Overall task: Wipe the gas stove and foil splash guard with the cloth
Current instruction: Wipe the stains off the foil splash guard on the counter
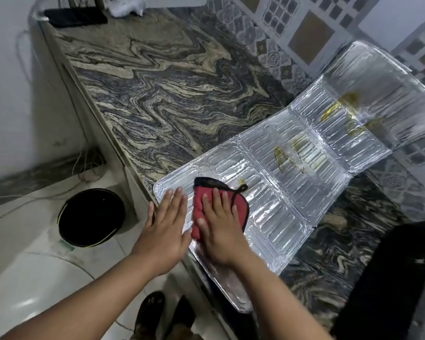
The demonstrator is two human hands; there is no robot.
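Observation:
The silver foil splash guard (pixel 292 182) lies flat on the marbled counter, its far panels leaning up against the tiled wall and marked with yellow-brown stains. A red cloth with black trim (pixel 201 200) rests on the guard's near left panel. My right hand (pixel 219 224) presses flat on the cloth, fingers spread. Just to the left of the cloth, my left hand (pixel 167 224) lies flat on the foil's near corner at the counter edge and holds nothing. At the lower right, a black shape (pixel 390 278) may be the gas stove; it is too dark to tell.
The marbled counter (pixel 169 94) stretches away to the upper left. A dark flat object (pixel 74 18) and a white crumpled thing (pixel 128 6) sit at its far end. A black bucket (pixel 91 217) stands on the tiled floor left of the counter. My feet show at the bottom.

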